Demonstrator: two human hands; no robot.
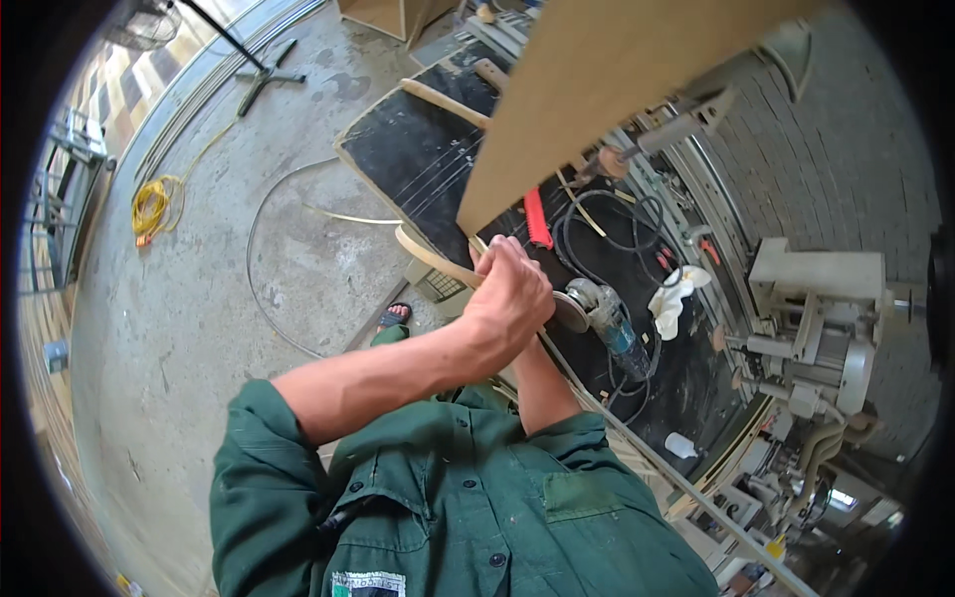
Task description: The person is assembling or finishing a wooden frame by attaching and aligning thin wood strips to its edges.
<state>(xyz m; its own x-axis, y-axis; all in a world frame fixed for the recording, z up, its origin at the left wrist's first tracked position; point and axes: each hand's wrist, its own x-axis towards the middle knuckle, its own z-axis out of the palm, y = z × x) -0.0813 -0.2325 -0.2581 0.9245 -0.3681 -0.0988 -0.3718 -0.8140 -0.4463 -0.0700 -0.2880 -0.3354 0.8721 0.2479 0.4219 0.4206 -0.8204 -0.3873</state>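
Observation:
A large flat wooden board (607, 90) slants across the top, and its near corner comes down beside my hands. From that corner a pale, thin curved wood strip (438, 255) bends out to the left. My left hand (509, 284) is closed round the near end of the strip, next to the board's corner. My right forearm rises from below to the same spot, but my right hand (542, 308) is mostly hidden behind the left one. Just right of my hands, an angle grinder (617, 333) with a round disc lies on the black-topped workbench (398, 159).
On the bench lie a red tool (538, 219), a looped black cable (652, 214), a white cloth (678, 301) and a white bottle (681, 445). Grey machinery (821, 318) stands right. A yellow cord (152, 207) and a stand's base (264, 78) are on the concrete floor at left.

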